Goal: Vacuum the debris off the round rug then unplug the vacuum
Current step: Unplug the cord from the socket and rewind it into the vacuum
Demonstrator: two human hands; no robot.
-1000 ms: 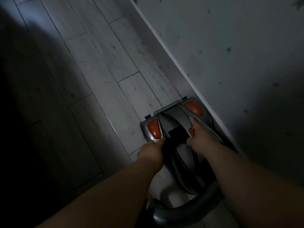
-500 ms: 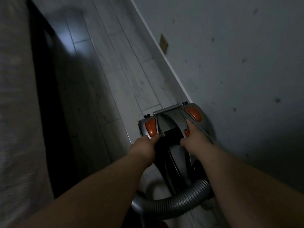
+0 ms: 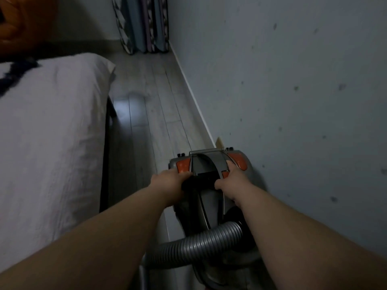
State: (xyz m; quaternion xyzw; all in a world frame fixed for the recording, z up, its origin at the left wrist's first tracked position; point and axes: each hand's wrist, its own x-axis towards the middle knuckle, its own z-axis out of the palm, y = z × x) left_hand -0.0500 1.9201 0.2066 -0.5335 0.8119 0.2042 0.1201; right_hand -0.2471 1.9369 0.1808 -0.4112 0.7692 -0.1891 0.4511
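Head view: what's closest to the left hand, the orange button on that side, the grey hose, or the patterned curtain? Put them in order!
From the left hand:
1. Orange button, left top of the vacuum, beside the fingers.
2. Grey hose, near end of the vacuum, under the arms.
3. Patterned curtain, far off by the end wall.

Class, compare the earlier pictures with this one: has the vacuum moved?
Yes. The vacuum has slid forward along the wall and now nearly reaches the tan plate at its foot.
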